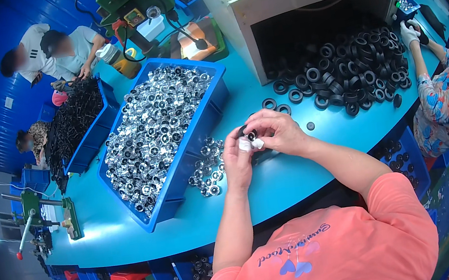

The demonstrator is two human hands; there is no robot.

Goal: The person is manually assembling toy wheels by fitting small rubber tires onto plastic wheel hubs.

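Note:
Over the blue-green table, my left hand (232, 158) and my right hand (285, 133) meet, fingers closed around one small wheel. A black rubber ring (242, 131) shows at my left fingertips, and a shiny hub (252, 135) sits against it between the hands. My fingers cover much of both, so how far the ring is seated on the hub cannot be made out. White wrapping covers both thumbs. Loose clear-and-silver hubs (209, 167) lie beside my left hand. Beyond my right hand spreads a heap of black rubber rings (336, 83).
A blue bin (180, 188) full of hubs stands to the left. The ring heap spills from an open-fronted box (239, 39). Farther left are a bin of black parts (77, 122) and a green press (70, 219). Co-workers sit far left; another person's gloved hand (410, 33) works at right.

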